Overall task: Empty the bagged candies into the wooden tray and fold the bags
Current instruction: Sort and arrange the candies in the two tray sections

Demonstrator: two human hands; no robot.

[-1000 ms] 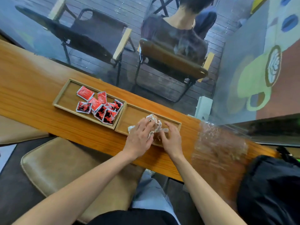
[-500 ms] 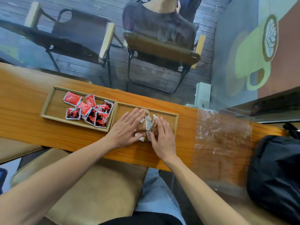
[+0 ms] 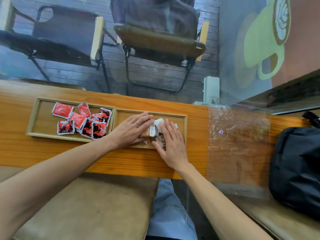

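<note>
Two wooden trays stand side by side on the counter. The left tray (image 3: 34, 118) holds several red candy packets (image 3: 83, 121). In the right tray (image 3: 185, 125) lies a pile of brown and white candies (image 3: 154, 129). My left hand (image 3: 133, 129) lies flat on the pile's left side, fingers straight. My right hand (image 3: 170, 141) lies flat on its right side, fingers straight, covering part of the pile. A clear, crinkled plastic bag (image 3: 237, 141) lies flat on the counter to the right of the trays.
The wooden counter (image 3: 20, 149) runs left to right, with a glass pane behind it. A black bag (image 3: 297, 167) sits at the counter's right end. Tan padded stools are below the counter's near edge. Beyond the glass are two chairs, one with a person in it.
Both hands have gone from bunching the brown and white candies with curled fingers to lying flat over them in the right tray. The view has tilted downward.
</note>
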